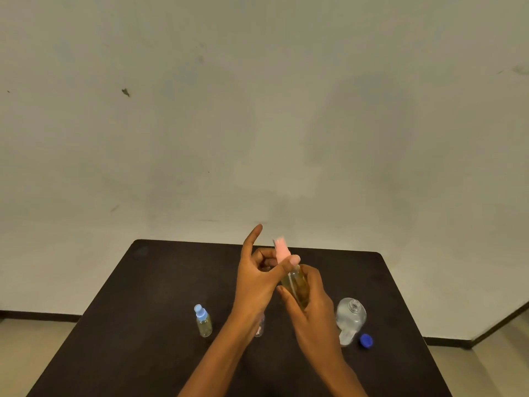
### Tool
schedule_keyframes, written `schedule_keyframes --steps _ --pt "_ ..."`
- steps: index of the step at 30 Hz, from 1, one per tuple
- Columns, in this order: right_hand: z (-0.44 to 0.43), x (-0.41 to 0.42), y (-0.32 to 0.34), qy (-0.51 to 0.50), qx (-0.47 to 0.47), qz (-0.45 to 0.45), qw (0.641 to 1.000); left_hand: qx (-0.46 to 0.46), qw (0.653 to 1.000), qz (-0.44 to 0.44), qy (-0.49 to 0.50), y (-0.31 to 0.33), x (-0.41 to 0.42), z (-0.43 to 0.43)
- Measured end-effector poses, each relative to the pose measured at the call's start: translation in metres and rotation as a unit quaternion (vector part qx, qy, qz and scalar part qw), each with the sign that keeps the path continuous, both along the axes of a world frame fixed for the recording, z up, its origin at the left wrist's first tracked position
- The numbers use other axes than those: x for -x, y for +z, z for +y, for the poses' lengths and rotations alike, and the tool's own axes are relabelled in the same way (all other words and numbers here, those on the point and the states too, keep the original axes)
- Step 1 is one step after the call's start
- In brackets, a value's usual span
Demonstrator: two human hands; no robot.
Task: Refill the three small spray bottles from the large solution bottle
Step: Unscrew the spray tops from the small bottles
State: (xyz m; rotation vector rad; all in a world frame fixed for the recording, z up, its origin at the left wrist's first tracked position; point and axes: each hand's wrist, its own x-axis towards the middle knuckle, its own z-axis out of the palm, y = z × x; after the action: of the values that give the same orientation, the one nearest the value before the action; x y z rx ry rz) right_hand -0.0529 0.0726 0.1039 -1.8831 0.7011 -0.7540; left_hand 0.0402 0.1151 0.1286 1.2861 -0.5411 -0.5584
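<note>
Table [148, 282]: matte black, rounded corners.
Large bottle [351, 313]: clear, rounded, uncapped, near right.
Pink sprayer [296, 285]: clear cylinder, yellowish liquid, held above centre; right hand [310, 302] grips its body, left hand [256, 279] pinches its top.
Blue sprayer [203, 322]: upright, left.
Cap [366, 340]: blue, round, beside large bottle.

Dark worktop [143, 282] before me, its far corners rounded, set near a pale wall [257, 110] bearing a small dark mark [125, 92]. Dark skirting [37, 316] borders the light floor [28, 353] either side.
</note>
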Motion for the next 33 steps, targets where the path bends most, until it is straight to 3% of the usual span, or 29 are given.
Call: schedule_keyframes --steps 7,15,21,27,33 --pt "-0.008 0.000 0.001 -0.013 0.021 -0.028 0.999 0.037 0.993 0.080 -0.075 0.002 -0.003 0.002" --pt "-0.008 0.002 -0.001 0.002 0.017 -0.020 1.000 0.015 0.999 0.032 -0.017 -0.001 -0.004 -0.004" --pt "-0.006 -0.001 0.001 -0.004 0.002 -0.010 1.000 -0.003 0.997 0.036 -0.067 0.002 -0.001 -0.008" --pt "-0.010 0.002 0.003 -0.010 0.003 -0.034 0.999 0.068 0.984 0.130 -0.098 0.004 -0.003 -0.003" --pt "-0.011 0.001 0.003 -0.015 0.001 -0.042 0.999 0.028 0.997 0.068 -0.039 0.001 -0.004 -0.002"
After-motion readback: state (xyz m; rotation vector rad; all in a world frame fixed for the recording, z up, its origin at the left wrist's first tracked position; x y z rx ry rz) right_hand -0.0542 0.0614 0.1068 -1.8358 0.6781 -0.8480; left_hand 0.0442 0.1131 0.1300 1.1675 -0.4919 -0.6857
